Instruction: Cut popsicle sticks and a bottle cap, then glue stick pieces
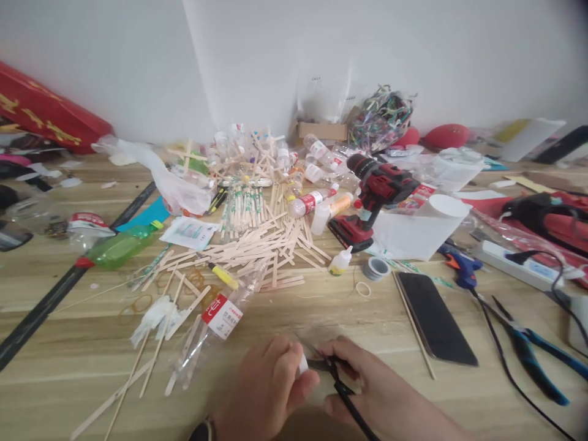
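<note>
My left hand [271, 383] is closed with its fingers bent around a small white piece [302, 364]. Only an edge of that piece shows beside the thumb, so its kind is hidden. Black-handled scissors [337, 380] are gripped in my right hand [367, 383]. Their blades point toward the left hand and lie close to the white piece; whether they touch it I cannot tell. Just beyond the left hand, a clear plastic bottle [225, 321] with a red and white label lies on its side on the wooden table [367, 324].
Wooden craft sticks [248, 251] spread across the middle. Behind them stand a red cordless drill [381, 184] and several bottles. To the right lie a phone [436, 318], pliers [528, 349] and a blue glue gun [463, 266]. A green bottle [124, 247] lies left.
</note>
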`<state>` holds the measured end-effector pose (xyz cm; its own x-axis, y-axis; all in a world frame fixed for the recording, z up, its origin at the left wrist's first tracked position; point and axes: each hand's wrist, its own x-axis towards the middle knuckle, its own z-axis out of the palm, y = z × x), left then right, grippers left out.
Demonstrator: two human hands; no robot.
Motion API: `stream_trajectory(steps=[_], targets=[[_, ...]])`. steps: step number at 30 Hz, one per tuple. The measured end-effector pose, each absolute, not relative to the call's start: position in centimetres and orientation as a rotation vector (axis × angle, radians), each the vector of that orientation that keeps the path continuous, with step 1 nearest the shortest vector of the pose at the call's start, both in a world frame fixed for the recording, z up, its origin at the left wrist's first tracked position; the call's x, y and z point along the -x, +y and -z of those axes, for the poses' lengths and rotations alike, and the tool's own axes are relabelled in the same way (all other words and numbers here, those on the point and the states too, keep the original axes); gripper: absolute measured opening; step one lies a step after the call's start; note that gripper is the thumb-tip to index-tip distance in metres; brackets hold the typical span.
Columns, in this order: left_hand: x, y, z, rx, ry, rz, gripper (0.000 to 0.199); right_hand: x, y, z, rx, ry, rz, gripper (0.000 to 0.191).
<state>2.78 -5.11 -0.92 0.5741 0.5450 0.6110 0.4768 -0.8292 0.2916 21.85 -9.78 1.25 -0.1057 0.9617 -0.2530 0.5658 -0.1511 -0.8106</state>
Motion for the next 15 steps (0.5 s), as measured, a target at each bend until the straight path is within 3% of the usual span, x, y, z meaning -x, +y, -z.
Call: stream_trajectory(steps=[10, 15], targets=[[-2.2, -6.0, 1.8, -2.479, 0.94, -0.893, 0.026, -23.8, -10.3, 1.1, 1.723, -1.949, -0.756, 0.043], [-3.2, -6.1, 2.5, -1.918, 1.229, -0.677, 0.034, -23.9, -10.9, 2.8, 1.713, -2.112, 0.063, 0.047]])
